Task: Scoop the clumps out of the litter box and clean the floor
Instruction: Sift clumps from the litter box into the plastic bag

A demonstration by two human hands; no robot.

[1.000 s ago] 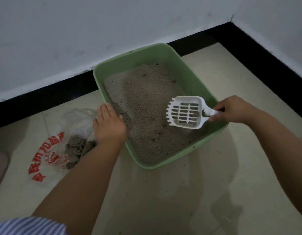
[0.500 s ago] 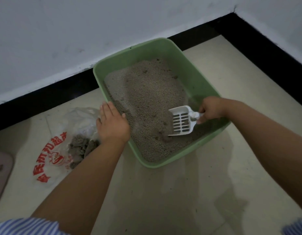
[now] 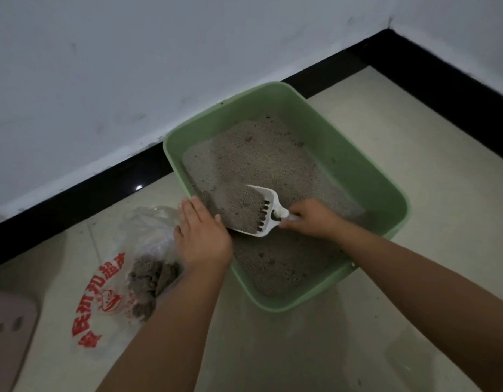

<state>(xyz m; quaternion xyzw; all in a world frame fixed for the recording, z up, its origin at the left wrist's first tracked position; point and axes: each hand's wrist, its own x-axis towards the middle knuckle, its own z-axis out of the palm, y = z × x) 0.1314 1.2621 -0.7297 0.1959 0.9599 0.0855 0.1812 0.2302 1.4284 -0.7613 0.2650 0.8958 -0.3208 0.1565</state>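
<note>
Two hands work at the green litter box (image 3: 357,176), which sits on the floor (image 3: 414,131) close to the wall's black skirting, near the room's corner. The right hand (image 3: 312,217) has its fingers closed around the handle of a white slotted scoop (image 3: 268,206); the scoop's head is heaped with grey litter (image 3: 261,162) and sits at the box's left side, seemingly just clear of the surface. The left hand (image 3: 202,236) lies flat, fingers extended and holding nothing, pressed on the box's left rim to steady it.

Just left of the box, a clear plastic bag (image 3: 109,301) with red print lies on the floor, and a pile of dark clumps (image 3: 151,281) already rests on it.

The step in hand looks like lifting and sifting one scoopful. To do it well, the person would likely keep the scoop level and over the box, shaking it gently so loose grains fall through the slots back into the litter, not onto the floor. Only what remains should travel across the rim to the bag, low and slow, since the bag lies beside the left wrist and grains could spill between. Whether a clump sits inside this load cannot be told.
</note>
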